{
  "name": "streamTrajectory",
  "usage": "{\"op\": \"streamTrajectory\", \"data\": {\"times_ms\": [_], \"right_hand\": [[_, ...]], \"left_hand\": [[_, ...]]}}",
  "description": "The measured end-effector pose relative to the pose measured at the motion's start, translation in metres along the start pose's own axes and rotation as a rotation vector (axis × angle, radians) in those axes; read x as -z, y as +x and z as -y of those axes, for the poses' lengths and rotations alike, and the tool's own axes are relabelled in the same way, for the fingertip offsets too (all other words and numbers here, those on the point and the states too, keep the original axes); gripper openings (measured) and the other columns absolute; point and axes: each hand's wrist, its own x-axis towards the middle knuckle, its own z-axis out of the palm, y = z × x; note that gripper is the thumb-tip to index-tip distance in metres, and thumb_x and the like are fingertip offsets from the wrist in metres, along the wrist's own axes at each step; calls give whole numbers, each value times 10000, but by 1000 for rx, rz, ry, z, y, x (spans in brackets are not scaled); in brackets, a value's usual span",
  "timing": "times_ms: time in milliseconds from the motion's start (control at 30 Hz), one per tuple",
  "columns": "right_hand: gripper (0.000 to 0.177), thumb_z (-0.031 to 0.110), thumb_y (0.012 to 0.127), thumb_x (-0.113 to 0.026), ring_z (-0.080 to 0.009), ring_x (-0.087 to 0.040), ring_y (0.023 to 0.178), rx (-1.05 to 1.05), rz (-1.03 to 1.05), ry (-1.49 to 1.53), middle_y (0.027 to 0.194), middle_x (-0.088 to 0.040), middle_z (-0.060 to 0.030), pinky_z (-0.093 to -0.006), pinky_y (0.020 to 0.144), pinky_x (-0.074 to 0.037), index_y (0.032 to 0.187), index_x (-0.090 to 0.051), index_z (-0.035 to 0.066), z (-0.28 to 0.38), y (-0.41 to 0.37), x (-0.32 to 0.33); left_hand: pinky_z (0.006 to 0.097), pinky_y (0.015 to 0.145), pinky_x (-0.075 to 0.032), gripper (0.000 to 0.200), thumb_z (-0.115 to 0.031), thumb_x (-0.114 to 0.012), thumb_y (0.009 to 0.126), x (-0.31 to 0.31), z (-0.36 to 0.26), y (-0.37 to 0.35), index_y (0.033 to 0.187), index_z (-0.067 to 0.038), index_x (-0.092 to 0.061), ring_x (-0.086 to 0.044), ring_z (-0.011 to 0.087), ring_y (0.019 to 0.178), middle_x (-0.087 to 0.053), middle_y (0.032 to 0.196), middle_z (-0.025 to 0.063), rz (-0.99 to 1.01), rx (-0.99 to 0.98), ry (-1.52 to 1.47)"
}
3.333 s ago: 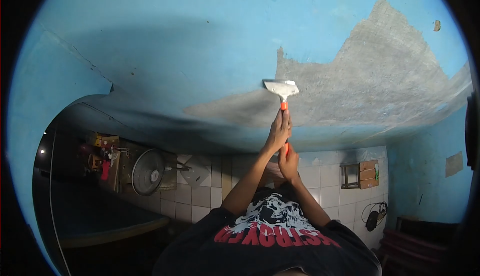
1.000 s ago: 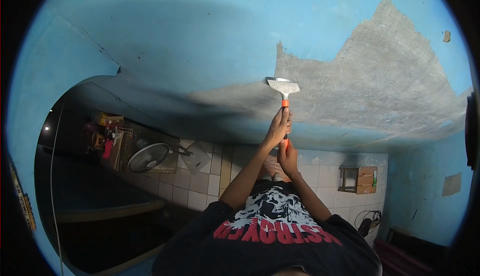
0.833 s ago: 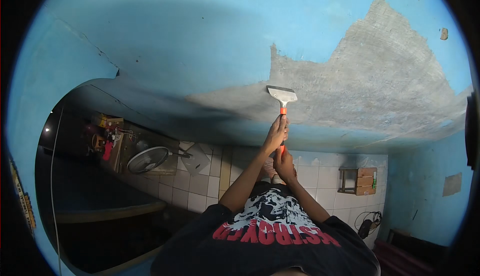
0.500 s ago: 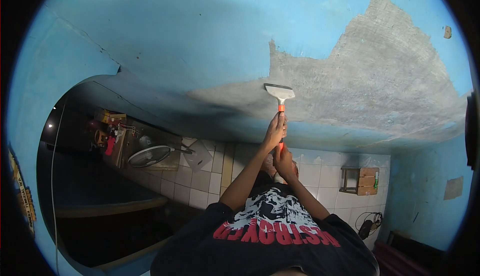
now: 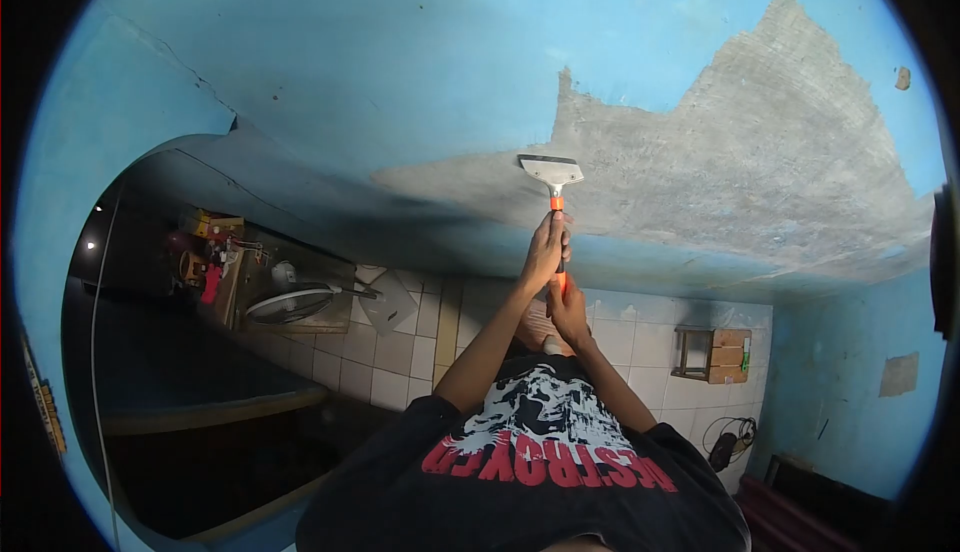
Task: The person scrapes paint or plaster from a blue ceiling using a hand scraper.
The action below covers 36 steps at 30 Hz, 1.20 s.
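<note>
A wide-bladed scraper (image 5: pixel 552 172) with an orange and black handle points up against the wall. Its metal blade lies at the upper edge of a grey bare patch (image 5: pixel 740 142), where the blue paint (image 5: pixel 400 82) begins. My left hand (image 5: pixel 546 250) is closed around the handle just below the blade's neck. Lower down, my right hand (image 5: pixel 568 314) grips the handle's orange end. Fingers of both hands partly hide the handle.
A small wooden stool (image 5: pixel 728 356) stands on the tiled floor (image 5: pixel 620 337) at right, with a coiled black cable (image 5: pixel 735 437) near it. To the left are a fan (image 5: pixel 300 302), a cluttered low table (image 5: pixel 235 282) and an arched opening in the wall.
The scraper blade has shifted slightly left and up along the edge of the grey patch, both hands moving with it. The camera view has also shifted a little.
</note>
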Motion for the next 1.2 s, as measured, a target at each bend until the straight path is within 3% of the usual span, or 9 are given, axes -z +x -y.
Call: {"op": "streamTrajectory", "data": {"times_ms": [100,200,400,433,567,800,900,1067,1200], "right_hand": [[425,400,1063,-504,-224,-617,523,-130,64,34,624,-608,-139,-370,505,-470,943,-558,-4,12,-2,-6],[411,387,1088,-441,-123,-540,473,-27,32,58,572,-534,-39,-286,446,-438,952,-537,11,5,4,-17],[416,368,1094,-420,-143,-573,475,-19,-125,-223,562,-549,-71,-319,453,-469,941,-542,0,-35,0,-16],[402,343,1093,-418,-271,-626,509,-77,-127,-349,604,-599,-159,-399,487,-482,963,-552,-14,-48,-5,-19],[353,276,1077,-428,-530,-621,729,-106,-183,-354,758,-617,-317,-539,576,-454,1024,-546,-52,-9,-12,-24],[306,220,1063,-438,-460,-650,675,-85,-224,-198,741,-622,-280,-493,564,-462,1061,-542,-67,2,-12,-30],[279,169,1046,-450,-410,-631,591,156,-315,-181,684,-603,-257,-465,535,-445,1141,-523,-83,40,5,-26],[314,205,1055,-446,-373,-631,569,121,-259,-126,664,-595,-246,-458,528,-450,1150,-509,-87,42,5,-27],[348,259,1077,-423,-296,-622,520,82,-164,-81,611,-589,-194,-410,481,-437,1097,-511,-77,29,-24,-22]], "left_hand": [[246,519,-407,418,-448,-365,1099,16,-3,-2,1070,-56,-508,-434,90,551,-389,735,-6,-1,-11,43],[255,527,-418,403,-452,-356,1099,22,-7,4,1043,-70,-471,-445,97,555,-382,735,-6,13,-17,73],[268,528,-426,367,-447,-371,1095,17,1,14,1096,-85,-432,-430,101,564,-386,722,-9,204,51,48],[267,531,-414,360,-445,-364,1098,13,-2,11,989,-103,-396,-409,87,590,-380,746,-5,210,64,42],[242,498,-376,373,-459,-383,1091,13,7,9,988,-101,-403,-386,70,558,-373,728,-16,208,101,39],[276,453,-387,362,-399,-423,1089,2,3,9,1116,-41,-467,-440,106,531,-428,700,6,168,39,110],[329,467,-387,340,-346,-409,1096,-15,-57,7,1071,-16,-488,-456,149,539,-441,667,49,159,-162,271],[331,454,-375,382,-395,-403,1094,-11,-54,9,988,-33,-468,-445,150,506,-431,641,45,177,-188,240],[261,417,-328,423,-468,-390,1087,-2,-19,-6,956,-69,-450,-357,83,473,-370,627,-17,131,43,125]]}}
